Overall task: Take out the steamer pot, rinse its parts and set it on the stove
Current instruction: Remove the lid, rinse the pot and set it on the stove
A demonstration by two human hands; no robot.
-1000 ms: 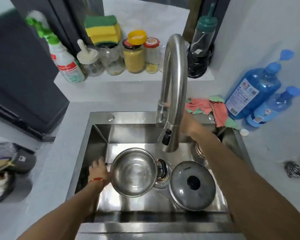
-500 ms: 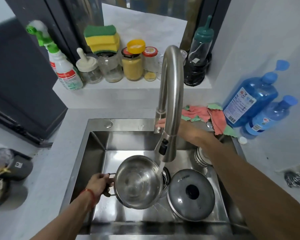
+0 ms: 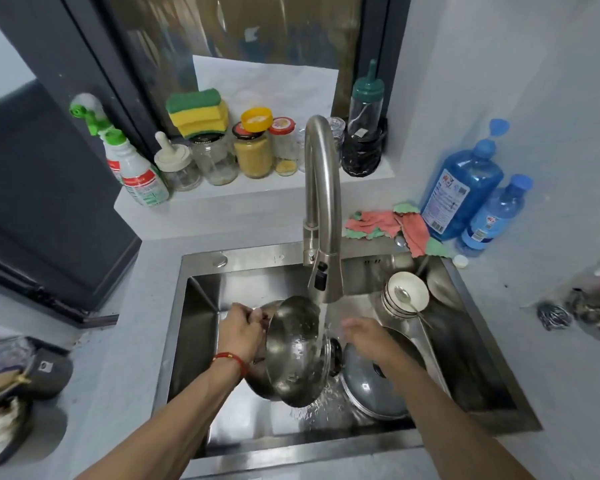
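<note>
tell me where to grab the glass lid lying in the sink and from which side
Take the glass lid by its black knob, coming straight down from above. The lid lies flat on the sink floor, dome up, so the knob stands clear at the centre while the rim sits flush against the steel. The right hand is nearest; the left hand holds the pot.

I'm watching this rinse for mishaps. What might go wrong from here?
1. The wet steel pot is tilted on its side and gripped only by the left hand; it may slip onto the glass lid lying beside it.
2. The faucet stream hits the pot's curved outside, so water may splash beyond the sink.
</note>
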